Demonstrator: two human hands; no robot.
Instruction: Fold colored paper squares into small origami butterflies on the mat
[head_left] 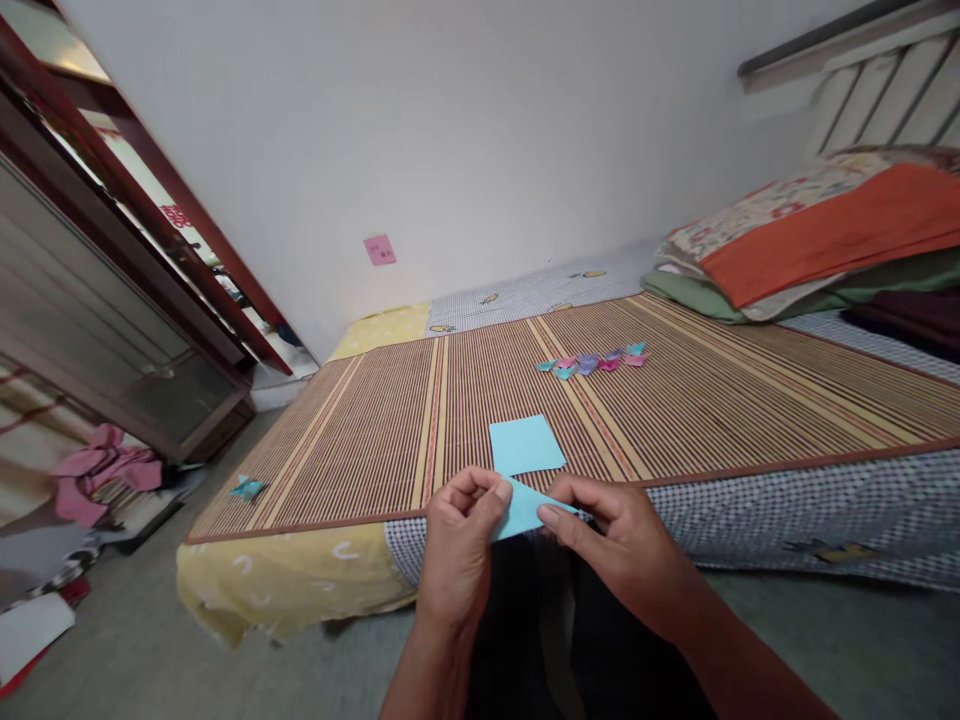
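Head view: 2 hands pinch a tapering blue paper.

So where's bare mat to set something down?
Bare mat lies between the folded piece and blue square, and between the paper cluster and bedding pile. Crowded: by the square, where left hand and right hand hold blue paper.

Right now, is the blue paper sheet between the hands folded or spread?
Folded: the blue paper sheet between left hand and right hand looks triangular, unlike the square blue paper beyond.
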